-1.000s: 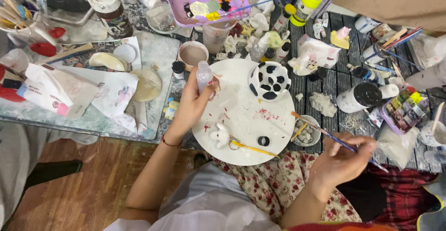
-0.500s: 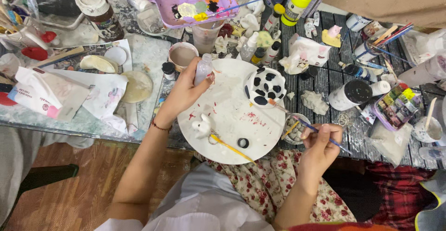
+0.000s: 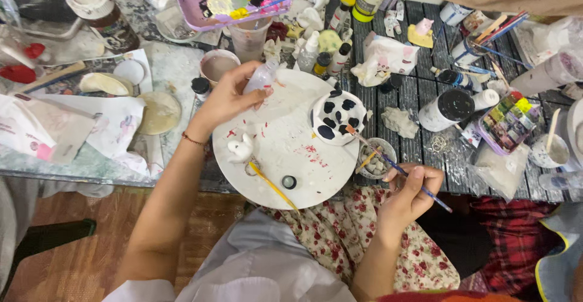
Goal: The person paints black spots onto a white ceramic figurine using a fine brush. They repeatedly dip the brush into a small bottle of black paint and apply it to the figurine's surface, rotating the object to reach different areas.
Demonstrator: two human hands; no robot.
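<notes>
Over the far-left rim of the round white board (image 3: 285, 156), the left hand (image 3: 228, 98) wraps its fingers around a small squeeze bottle (image 3: 261, 78), tilted with its long axis slanting up and away. The right hand (image 3: 413, 196), off the board's near-right edge, pinches a thin paintbrush (image 3: 398, 169) whose tip points toward the spotted cup (image 3: 337, 117) at the board's right side.

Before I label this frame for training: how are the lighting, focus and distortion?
Head view: even, soft light, with only faint shadows on the round white board; the left hand and right hand look sharp; things bend and tilt toward the edges, like a wide lens; no strong glare.
</notes>
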